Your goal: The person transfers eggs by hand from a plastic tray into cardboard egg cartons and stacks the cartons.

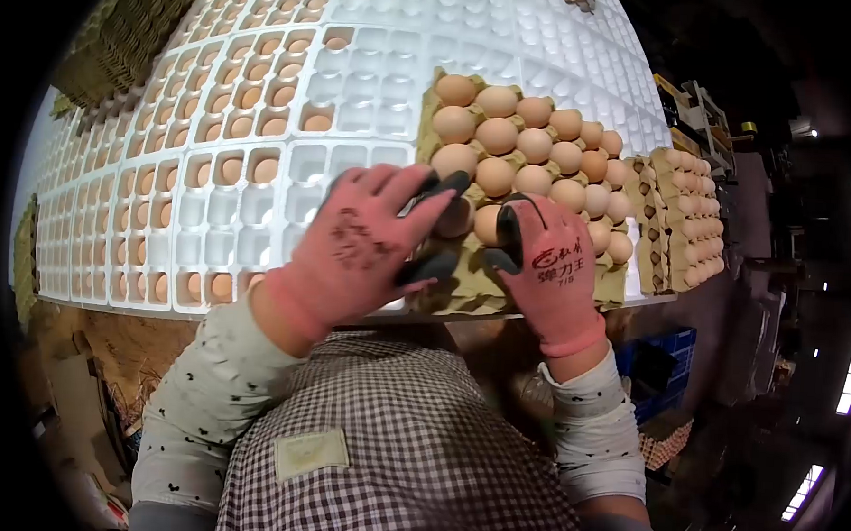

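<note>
Both hands wear pink gloves with dark fingertips. My left hand [375, 230] reaches over the left edge of a pulp tray [467, 286], its dark fingers curled around an egg [454, 219] in the front-left part. Close beside it, my right hand [545, 256] has its thumb and fingers at another egg [489, 226] in the same tray. Rows of brown eggs [497, 136] fill the back and right of this tray, while its front-left edge shows bare pulp. White foam trays [340, 157] lie directly left of it, with vacant cups near my left hand.
Foam trays with eggs [248, 96] spread across the left. Pulp trays are stacked at the back left [122, 34]. More egg-filled pulp trays [698, 220] stand at the right. A blue crate [663, 371] sits below the table's right edge.
</note>
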